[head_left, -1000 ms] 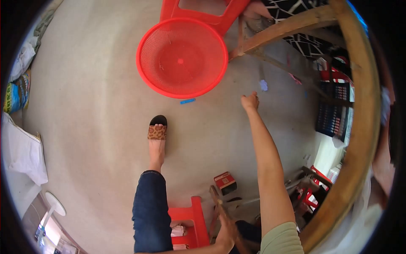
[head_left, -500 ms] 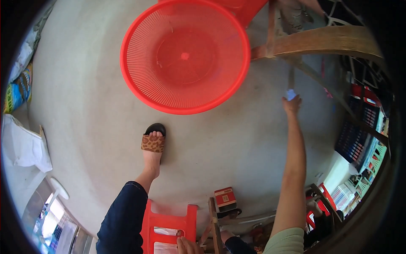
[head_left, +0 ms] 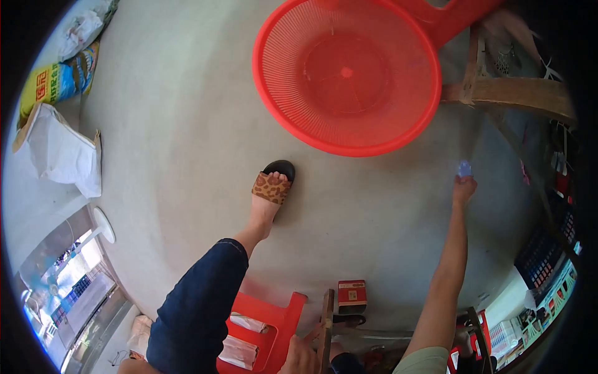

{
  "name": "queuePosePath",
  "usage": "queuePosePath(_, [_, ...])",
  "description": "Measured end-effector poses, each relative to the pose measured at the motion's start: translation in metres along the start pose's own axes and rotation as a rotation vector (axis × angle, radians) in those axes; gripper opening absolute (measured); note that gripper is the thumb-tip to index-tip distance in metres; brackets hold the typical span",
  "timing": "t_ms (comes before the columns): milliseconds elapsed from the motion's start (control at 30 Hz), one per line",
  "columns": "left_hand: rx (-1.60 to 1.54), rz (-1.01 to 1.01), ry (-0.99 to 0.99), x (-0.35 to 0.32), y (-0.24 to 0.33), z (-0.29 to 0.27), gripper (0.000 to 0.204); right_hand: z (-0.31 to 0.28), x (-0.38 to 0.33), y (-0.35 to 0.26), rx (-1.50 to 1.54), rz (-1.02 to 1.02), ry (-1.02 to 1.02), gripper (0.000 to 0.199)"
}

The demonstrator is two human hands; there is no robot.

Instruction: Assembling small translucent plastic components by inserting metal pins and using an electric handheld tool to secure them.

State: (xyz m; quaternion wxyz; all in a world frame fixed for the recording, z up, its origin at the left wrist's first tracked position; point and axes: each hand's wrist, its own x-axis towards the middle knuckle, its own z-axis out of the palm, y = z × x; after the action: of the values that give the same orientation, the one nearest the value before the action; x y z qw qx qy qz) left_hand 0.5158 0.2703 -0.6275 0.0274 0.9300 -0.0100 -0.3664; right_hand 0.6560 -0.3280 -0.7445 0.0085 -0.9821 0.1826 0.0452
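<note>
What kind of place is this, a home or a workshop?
Probably a home workshop or storage room: bare concrete floor, a wooden frame, a large red plastic basket, and sacks against the wall.

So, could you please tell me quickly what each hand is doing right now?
Left hand: resting against a wooden bar; whether it grips cannot be told.
Right hand: closed on a small pale blue object.

The basket (head_left: 346, 75) lies on the floor (head_left: 174, 143) ahead of the sandalled foot (head_left: 272, 190), sacks (head_left: 59, 131) far left.
</note>
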Motion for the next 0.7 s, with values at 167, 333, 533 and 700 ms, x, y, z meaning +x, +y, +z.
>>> queuePosePath(167, [0.624, 0.048, -0.299, -0.008, 0.007, -0.041, 0.051, -0.005, -0.006, -0.044, 0.027, 0.299, 0.113, 0.037])
queuePosePath(333, [-0.27, 0.255, 0.191, 0.01, 0.008, 0.016, 0.072, -0.001, 0.027, 0.019, 0.189, 0.113, -0.089, 0.053])
queuePosePath(533, [-1.094, 0.049, 0.238, -0.003, -0.022, 0.031, 0.039, -0.01, -0.002, -0.122, 0.033, 0.371, 0.394, 0.06])
queuePosePath(700, [0.127, 0.169, 0.305, 0.01, 0.01, 0.002, 0.041, -0.026, 0.053, -0.071, 0.361, 0.111, -0.128, 0.069])
